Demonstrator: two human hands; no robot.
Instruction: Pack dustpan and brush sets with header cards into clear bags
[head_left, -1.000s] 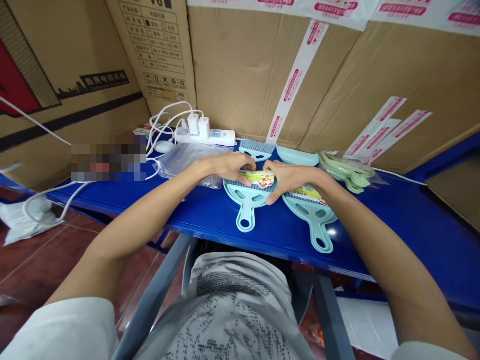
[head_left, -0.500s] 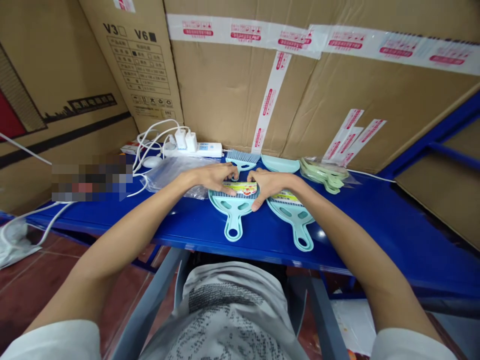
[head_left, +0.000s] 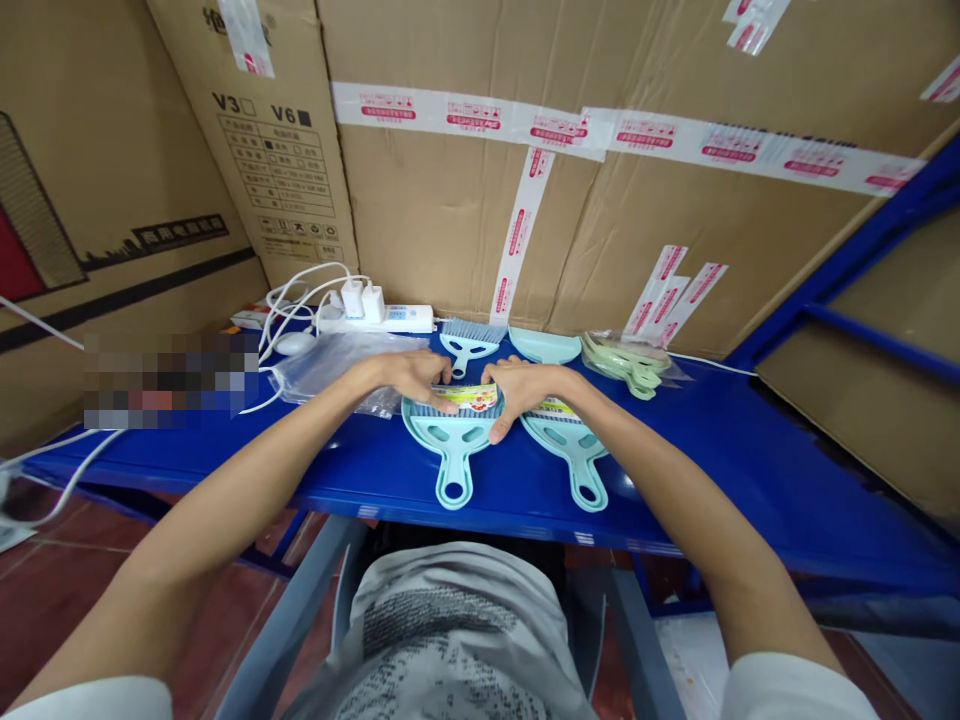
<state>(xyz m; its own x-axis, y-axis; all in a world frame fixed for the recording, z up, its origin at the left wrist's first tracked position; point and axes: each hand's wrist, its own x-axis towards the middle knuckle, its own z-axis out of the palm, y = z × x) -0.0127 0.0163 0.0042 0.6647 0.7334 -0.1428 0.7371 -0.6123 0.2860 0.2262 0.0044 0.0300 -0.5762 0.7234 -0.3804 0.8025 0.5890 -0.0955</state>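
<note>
A light-blue dustpan (head_left: 454,440) with a grey-bristled hand brush (head_left: 435,411) nested in it lies between my hands, handle towards me. A colourful printed label card (head_left: 476,398) lies across the bristles. My left hand (head_left: 416,378) is closed at the card's left end, fingers curled over its far edge and thumb on its near side. My right hand (head_left: 517,388) curls its fingertips onto the card's right end, its thumb down by the dustpan's right edge. Under my right wrist lies a second light-blue dustpan-and-brush set (head_left: 576,450) with a similar label, partly hidden.
Behind my hands lie a loose hand brush (head_left: 469,345) and a separate dustpan (head_left: 546,346). Green sets in clear plastic (head_left: 626,362) lie right of them. Clear bags (head_left: 337,370) and a power strip (head_left: 405,318) with cables are left. Cardboard (head_left: 450,220) walls the blue table (head_left: 712,470).
The camera view has tilted and shifted slightly, so the scene appears lower and further left. My hands keep nearly the same position at the label card.
</note>
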